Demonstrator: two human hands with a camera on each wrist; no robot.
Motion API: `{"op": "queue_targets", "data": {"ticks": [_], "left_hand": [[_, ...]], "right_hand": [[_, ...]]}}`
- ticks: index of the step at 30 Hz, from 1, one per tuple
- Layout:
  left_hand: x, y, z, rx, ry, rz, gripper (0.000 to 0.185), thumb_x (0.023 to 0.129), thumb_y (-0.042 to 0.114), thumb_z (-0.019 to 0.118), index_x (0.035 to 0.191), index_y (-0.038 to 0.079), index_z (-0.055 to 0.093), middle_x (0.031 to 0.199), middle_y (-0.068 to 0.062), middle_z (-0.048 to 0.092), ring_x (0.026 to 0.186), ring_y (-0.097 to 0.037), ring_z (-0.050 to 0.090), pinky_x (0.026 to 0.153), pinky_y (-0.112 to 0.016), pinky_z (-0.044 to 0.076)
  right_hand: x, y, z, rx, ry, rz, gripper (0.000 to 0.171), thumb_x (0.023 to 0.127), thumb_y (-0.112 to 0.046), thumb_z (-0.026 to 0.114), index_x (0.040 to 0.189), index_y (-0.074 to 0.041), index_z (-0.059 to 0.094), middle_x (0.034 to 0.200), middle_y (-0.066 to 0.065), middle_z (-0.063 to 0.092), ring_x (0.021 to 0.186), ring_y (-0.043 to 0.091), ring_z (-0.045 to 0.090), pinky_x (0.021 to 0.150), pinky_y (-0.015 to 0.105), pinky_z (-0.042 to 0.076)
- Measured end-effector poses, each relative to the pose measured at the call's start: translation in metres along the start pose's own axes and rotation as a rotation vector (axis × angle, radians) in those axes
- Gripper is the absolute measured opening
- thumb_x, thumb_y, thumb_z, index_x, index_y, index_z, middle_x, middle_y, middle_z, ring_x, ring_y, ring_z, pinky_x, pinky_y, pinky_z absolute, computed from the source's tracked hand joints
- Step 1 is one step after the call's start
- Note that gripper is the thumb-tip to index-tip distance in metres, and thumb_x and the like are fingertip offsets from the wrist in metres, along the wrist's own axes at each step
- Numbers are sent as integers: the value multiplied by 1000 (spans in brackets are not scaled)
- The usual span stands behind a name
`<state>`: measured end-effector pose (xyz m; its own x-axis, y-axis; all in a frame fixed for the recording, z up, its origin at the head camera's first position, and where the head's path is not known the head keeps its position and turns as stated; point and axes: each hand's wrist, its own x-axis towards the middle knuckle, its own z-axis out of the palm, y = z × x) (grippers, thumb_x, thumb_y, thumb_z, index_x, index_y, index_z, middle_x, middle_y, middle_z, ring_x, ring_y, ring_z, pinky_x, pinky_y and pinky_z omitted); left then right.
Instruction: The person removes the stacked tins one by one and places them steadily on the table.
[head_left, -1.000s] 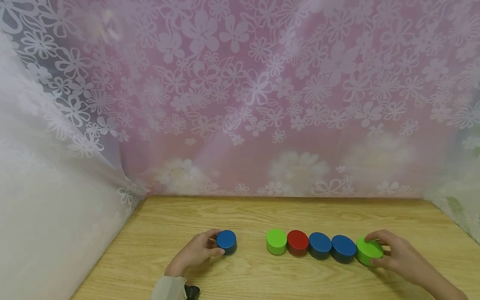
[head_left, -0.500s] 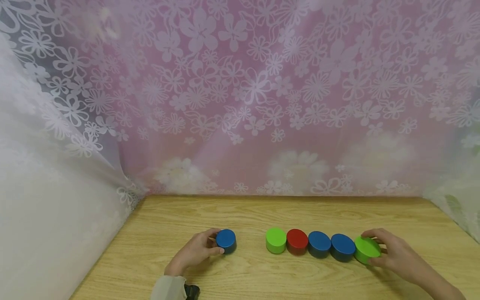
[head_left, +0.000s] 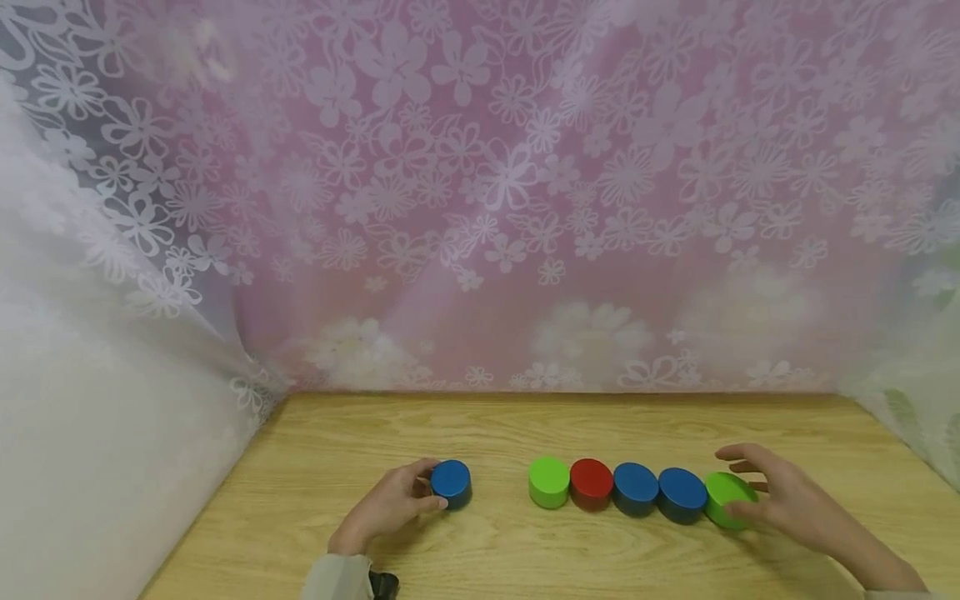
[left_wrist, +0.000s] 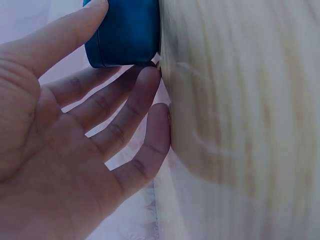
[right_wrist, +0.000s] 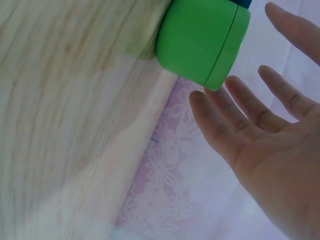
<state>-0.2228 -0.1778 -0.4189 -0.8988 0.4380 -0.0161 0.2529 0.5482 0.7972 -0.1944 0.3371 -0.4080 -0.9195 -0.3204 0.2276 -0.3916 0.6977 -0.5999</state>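
Left hand (head_left: pixel 390 504): rests on the wooden table (head_left: pixel 495 425), thumb and fingers pinching a lone blue puck (head_left: pixel 452 483); wrist view shows the thumb on the puck's rim and fingertips (left_wrist: pixel 149 82) at its lower edge.
Lone blue puck: left of centre, well apart from the row.
Right hand (head_left: pixel 787 500): fingers spread and straight beside the green end puck (head_left: pixel 726 498); wrist view shows a slight gap between fingertips (right_wrist: pixel 200 102) and puck, so no grip.
Row: green puck (head_left: pixel 548 482), red puck (head_left: pixel 591 483), two blue pucks (head_left: pixel 635 488) (head_left: pixel 681 495), then the green end puck, each touching the next.
Hidden: the right hand covers the end puck's far side; the right forearm is cut off at the frame's corner.
Unclear: dark object (head_left: pixel 384 585) at the left cuff, half out of frame.
Backdrop: flowered lace curtain (head_left: pixel 480 192) behind and at both sides.
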Motion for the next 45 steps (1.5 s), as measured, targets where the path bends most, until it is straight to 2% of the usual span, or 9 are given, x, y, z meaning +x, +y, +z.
{"op": "queue_targets", "data": {"ticks": [5, 9, 13, 17, 20, 23, 30, 39, 45], "left_hand": [[2, 6, 2, 6, -6, 9, 54, 93, 11, 76, 139, -7, 54, 115, -11, 68, 101, -31, 65, 87, -52, 54], [5, 11, 6, 13, -4, 44, 56, 91, 5, 76, 139, -11, 52, 115, -14, 68, 99, -31, 65, 85, -49, 55], [10, 15, 10, 23, -6, 62, 56, 90, 0, 75, 140, -12, 51, 115, -17, 67, 98, -32, 65, 83, -48, 56], [18, 18, 16, 28, -7, 65, 54, 90, -1, 75, 139, -11, 53, 114, -17, 68, 97, -31, 66, 81, -46, 57], [23, 21, 21, 38, 1, 84, 52, 90, -1, 75, 137, -9, 55, 113, -16, 69, 96, -30, 66, 80, -43, 57], [28, 24, 25, 41, 6, 93, 50, 90, -1, 75, 136, -9, 57, 113, -16, 69, 97, -31, 66, 81, -43, 57], [35, 29, 35, 53, 21, 79, 49, 89, 0, 76, 135, -5, 59, 114, -14, 69, 99, -30, 66, 85, -46, 56], [40, 33, 43, 42, 9, 61, 53, 90, -2, 75, 139, -4, 56, 117, -15, 66, 102, -31, 64, 86, -48, 55], [42, 36, 46, 41, 14, 70, 51, 90, -1, 75, 138, -1, 58, 116, -13, 66, 102, -31, 65, 85, -46, 56]], "right_hand": [[2, -3, 1, -16, 31, -16, 64, 75, 0, 87, 127, 13, 53, 123, 34, 58, 104, 53, 60, 78, 51, 57], [4, -5, 0, -21, 55, -6, 63, 75, 1, 88, 127, 12, 54, 124, 34, 58, 105, 52, 60, 78, 51, 57], [4, -5, 2, -45, 100, -27, 63, 72, 1, 89, 125, 9, 56, 122, 31, 60, 101, 45, 63, 75, 48, 59], [3, -5, 4, -49, 125, -42, 62, 71, 1, 89, 124, 7, 58, 121, 29, 61, 99, 19, 66, 73, 41, 60], [2, -6, 4, -46, 134, -56, 62, 71, 2, 89, 124, 6, 58, 121, 28, 61, 98, -3, 59, 72, 34, 59], [2, -6, 5, -48, 157, -82, 62, 69, 4, 89, 123, 5, 59, 120, 26, 62, 100, -13, 51, 73, 27, 58], [2, -6, 5, -90, 243, -107, 59, 68, 5, 90, 120, 1, 62, 116, 20, 63, 101, -12, 49, 78, 12, 49], [3, -5, 7, -74, 267, -101, 55, 70, 5, 89, 118, 0, 63, 112, 13, 64, 100, -11, 51, 78, 13, 50], [3, -7, 9, -68, 274, -78, 53, 72, 5, 88, 118, 2, 63, 116, 19, 64, 100, -12, 50, 77, 12, 50]]}}
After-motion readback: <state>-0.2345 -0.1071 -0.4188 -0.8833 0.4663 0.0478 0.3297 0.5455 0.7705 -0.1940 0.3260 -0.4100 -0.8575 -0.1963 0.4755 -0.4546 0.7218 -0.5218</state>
